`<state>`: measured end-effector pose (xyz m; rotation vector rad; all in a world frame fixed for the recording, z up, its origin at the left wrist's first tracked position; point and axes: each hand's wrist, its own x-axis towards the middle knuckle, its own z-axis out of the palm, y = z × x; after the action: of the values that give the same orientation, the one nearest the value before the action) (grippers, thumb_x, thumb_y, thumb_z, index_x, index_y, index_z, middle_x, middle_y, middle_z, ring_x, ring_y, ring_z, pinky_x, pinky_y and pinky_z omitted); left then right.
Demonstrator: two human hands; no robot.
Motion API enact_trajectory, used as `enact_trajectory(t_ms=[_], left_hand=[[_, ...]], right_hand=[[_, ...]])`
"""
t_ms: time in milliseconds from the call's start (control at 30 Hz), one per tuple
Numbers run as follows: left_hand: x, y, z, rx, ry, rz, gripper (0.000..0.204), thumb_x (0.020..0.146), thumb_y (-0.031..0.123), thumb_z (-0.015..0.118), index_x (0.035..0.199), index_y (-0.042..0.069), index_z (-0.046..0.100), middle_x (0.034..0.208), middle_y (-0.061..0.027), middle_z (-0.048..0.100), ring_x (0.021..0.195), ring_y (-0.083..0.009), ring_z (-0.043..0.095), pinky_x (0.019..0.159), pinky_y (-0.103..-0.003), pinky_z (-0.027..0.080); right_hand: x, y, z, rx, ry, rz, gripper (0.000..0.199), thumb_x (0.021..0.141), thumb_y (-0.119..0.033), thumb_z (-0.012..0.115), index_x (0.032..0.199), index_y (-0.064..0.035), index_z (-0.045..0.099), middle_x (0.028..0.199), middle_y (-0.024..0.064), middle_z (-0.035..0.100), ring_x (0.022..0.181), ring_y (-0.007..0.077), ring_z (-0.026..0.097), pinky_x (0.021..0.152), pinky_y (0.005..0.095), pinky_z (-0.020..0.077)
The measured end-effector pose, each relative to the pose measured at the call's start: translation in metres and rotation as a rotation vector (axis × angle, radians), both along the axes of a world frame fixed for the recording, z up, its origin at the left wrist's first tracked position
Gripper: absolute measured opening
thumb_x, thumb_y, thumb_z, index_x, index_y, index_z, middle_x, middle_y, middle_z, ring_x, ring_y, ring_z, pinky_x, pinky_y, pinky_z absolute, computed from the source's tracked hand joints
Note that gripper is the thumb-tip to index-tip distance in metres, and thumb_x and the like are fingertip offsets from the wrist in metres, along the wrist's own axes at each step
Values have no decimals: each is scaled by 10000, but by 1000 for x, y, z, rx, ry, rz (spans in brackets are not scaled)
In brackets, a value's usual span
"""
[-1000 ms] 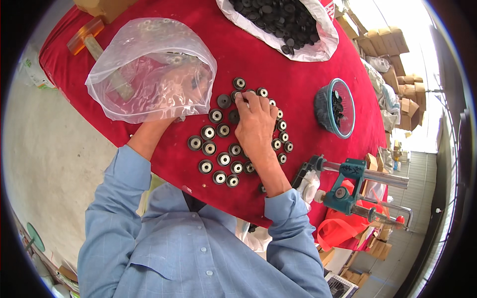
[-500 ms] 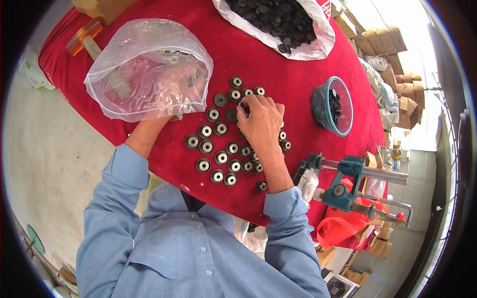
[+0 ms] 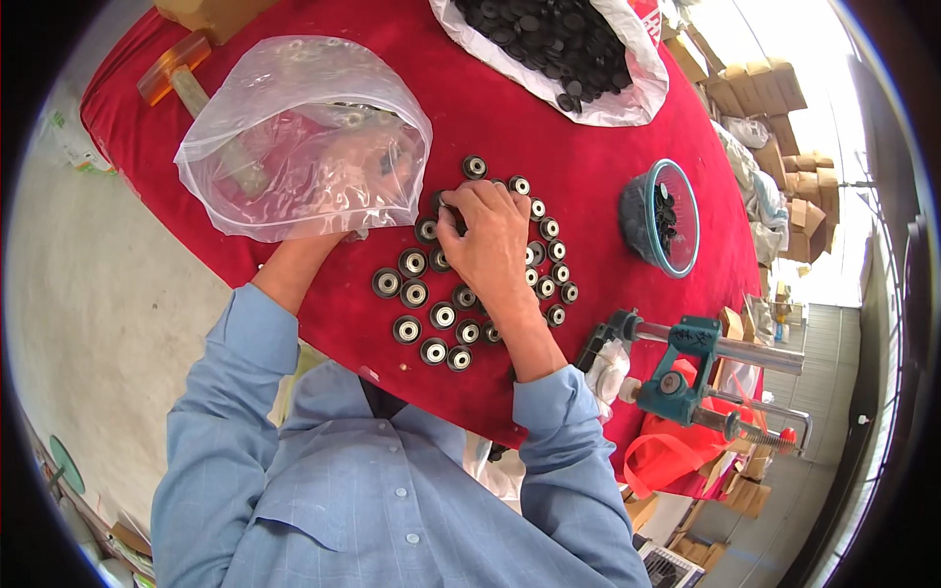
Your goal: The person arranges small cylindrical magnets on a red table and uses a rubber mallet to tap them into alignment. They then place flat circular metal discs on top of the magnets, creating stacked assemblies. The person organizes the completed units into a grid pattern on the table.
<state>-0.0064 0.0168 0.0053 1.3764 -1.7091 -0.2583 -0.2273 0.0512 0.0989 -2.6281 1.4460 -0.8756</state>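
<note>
Black, metal-centred wheels [image 3: 415, 293] lie right of the clear bag [image 3: 265, 83], and we expect them stiff, fairly weighty, best pinched by the rim, with our right grip [image 3: 487, 240] half-curled over some, our left grip [image 3: 358, 171] blurred inside the bag, and either's hold impossible to tell.

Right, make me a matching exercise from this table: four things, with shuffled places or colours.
1. left hand
2. right hand
3. hammer
4. tub

A. orange-headed
B. over the round parts
C. blue-rimmed
D. seen through the clear bag

Pairs: 1-D, 2-B, 3-A, 4-C
</note>
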Motion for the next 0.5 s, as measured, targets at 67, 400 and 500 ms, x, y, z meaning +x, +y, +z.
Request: enact_trajectory(t_ms=[67,400,500], left_hand=[[0,-1,0,0,2,-1,199,999,158,675,1146,25,696,1030,-114,733,957,-238,719,815,-378,575],[0,0,-1,3,14,-3,194,993,154,680,1137,25,701,1019,-114,735,943,-240,720,807,-380,574],[2,1,-1,6,13,-1,193,991,153,682,1134,25,703,1016,-114,736,939,-240,720,805,-381,574]], right_hand=[[0,3,0,-6,-9,30,173,854,-84,783,1027,-75,791,996,46,724,948,258,675,908,438,445],[0,4,-2,5,58,32,251,857,-23,765,1103,-51,801,1093,63,714,1017,274,666,914,444,452],[1,9,-5,2,86,24,309,858,-21,731,1160,-43,789,1147,69,703,1062,277,656,924,451,451]])
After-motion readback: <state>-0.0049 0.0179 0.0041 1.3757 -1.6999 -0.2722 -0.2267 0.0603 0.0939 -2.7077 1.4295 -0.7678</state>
